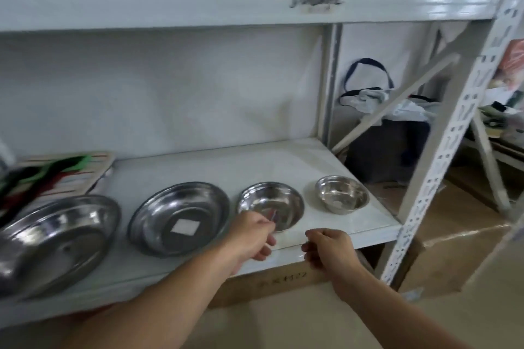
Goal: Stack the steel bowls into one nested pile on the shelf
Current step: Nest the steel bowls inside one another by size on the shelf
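Several steel bowls stand in a row on the white shelf (255, 167), shrinking from left to right: the largest bowl (54, 238), a wide bowl (178, 218) with a white square reflection inside, a smaller bowl (273, 202) and the smallest bowl (341, 194). My left hand (252, 235) hovers at the front rim of the smaller bowl, fingers curled, holding nothing. My right hand (329, 249) is loosely curled at the shelf's front edge, below and between the two small bowls, holding nothing.
A wooden board with green, red and black strips (56, 173) lies at the back left of the shelf. A white perforated upright (453, 133) bounds the shelf on the right. Cardboard boxes (286, 280) sit under the shelf. A dark bag (388, 147) stands behind.
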